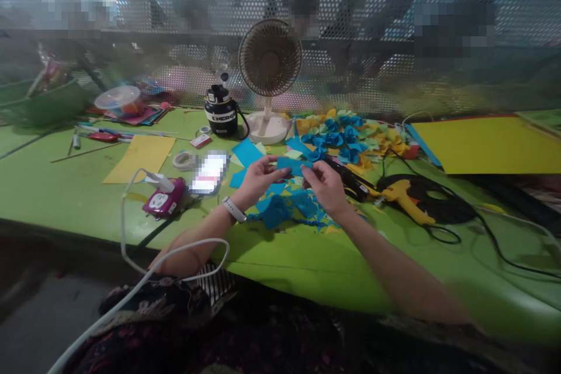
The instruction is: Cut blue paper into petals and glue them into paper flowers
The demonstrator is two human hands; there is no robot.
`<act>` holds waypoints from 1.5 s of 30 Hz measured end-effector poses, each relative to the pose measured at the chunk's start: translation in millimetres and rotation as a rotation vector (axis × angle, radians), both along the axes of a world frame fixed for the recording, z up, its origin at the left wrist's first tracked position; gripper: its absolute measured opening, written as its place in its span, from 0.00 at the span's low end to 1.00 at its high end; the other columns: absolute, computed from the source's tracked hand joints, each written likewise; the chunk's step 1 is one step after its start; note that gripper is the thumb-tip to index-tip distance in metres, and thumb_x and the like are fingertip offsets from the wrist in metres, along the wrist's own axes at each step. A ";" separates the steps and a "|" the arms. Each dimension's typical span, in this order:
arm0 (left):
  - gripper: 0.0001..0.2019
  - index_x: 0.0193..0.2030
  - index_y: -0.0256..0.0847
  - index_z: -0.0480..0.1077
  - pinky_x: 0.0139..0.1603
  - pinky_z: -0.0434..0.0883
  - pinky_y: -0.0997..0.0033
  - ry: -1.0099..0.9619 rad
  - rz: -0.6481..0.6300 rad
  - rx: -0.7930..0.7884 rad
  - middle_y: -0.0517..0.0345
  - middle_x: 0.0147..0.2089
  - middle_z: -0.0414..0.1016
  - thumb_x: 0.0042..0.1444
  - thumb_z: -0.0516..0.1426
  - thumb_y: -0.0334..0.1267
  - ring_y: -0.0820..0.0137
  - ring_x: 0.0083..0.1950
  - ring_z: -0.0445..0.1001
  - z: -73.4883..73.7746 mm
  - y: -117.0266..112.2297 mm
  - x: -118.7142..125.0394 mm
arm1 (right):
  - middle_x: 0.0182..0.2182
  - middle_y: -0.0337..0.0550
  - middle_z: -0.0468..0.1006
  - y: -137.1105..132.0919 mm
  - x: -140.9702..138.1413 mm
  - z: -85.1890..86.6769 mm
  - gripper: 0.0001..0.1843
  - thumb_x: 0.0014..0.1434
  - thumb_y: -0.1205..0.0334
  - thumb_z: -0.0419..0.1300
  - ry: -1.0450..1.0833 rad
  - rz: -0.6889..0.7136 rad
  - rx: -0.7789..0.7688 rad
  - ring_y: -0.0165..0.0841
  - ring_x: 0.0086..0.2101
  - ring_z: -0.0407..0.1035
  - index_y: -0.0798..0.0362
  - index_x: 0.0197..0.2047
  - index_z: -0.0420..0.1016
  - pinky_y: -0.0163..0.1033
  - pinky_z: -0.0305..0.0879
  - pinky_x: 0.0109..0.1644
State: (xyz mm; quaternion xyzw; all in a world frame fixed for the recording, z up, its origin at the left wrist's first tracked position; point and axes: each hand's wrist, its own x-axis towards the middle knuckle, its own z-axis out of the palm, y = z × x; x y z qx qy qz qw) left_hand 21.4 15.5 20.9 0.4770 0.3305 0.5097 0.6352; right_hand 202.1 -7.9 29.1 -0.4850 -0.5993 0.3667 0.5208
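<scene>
A small blue piece of paper (290, 166) is stretched between my two hands over the green table. My left hand (259, 177), with a pale watch strap on its wrist, pinches the paper's left end. The right end is pinched by the thumb and fingers of my right hand (326, 187). Below them lie blue paper scraps and a crumpled blue paper shape (274, 211). Just beyond my right hand spreads a pile of blue paper flowers (333, 137) mixed with yellow and pale green ones. Flat blue paper (246, 153) rests beyond my left hand.
A yellow glue gun (403, 196) with a black cord lies at right, near yellow sheets (486, 143). A fan (270, 64) and black bottle (221, 114) stand behind. At left are a phone (209, 172), tape roll (184, 160) and purple socket block (164, 198) with a white cable.
</scene>
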 end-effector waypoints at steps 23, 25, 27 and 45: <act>0.28 0.50 0.37 0.68 0.38 0.73 0.70 0.029 0.098 0.015 0.56 0.32 0.81 0.44 0.72 0.41 0.67 0.35 0.82 -1.3 2.9 -1.4 | 0.29 0.46 0.83 6.6 3.7 1.2 0.24 0.43 0.42 0.73 0.118 0.171 -0.265 0.30 0.23 0.75 0.55 0.27 0.74 0.38 0.76 0.32; 0.28 0.50 0.37 0.68 0.39 0.74 0.69 0.018 0.106 0.014 0.56 0.33 0.82 0.44 0.72 0.41 0.66 0.36 0.82 -1.2 3.5 -1.8 | 0.30 0.46 0.84 7.1 5.9 3.9 0.24 0.43 0.42 0.73 0.112 0.171 -0.270 0.30 0.23 0.75 0.55 0.28 0.75 0.38 0.76 0.32; 0.28 0.50 0.37 0.68 0.40 0.74 0.68 0.009 0.130 0.014 0.55 0.34 0.82 0.44 0.72 0.41 0.66 0.36 0.82 0.0 4.1 -2.8 | 0.30 0.47 0.84 8.2 9.2 7.1 0.24 0.41 0.43 0.74 0.115 0.163 -0.275 0.30 0.22 0.75 0.55 0.30 0.76 0.38 0.76 0.31; 0.29 0.55 0.36 0.70 0.37 0.77 0.68 0.124 -0.039 0.107 0.54 0.33 0.80 0.46 0.71 0.38 0.68 0.35 0.81 -2.8 1.4 -2.3 | 0.22 0.40 0.78 1.6 4.2 9.0 0.30 0.42 0.32 0.70 -0.014 0.124 -0.183 0.27 0.18 0.68 0.52 0.25 0.70 0.34 0.67 0.23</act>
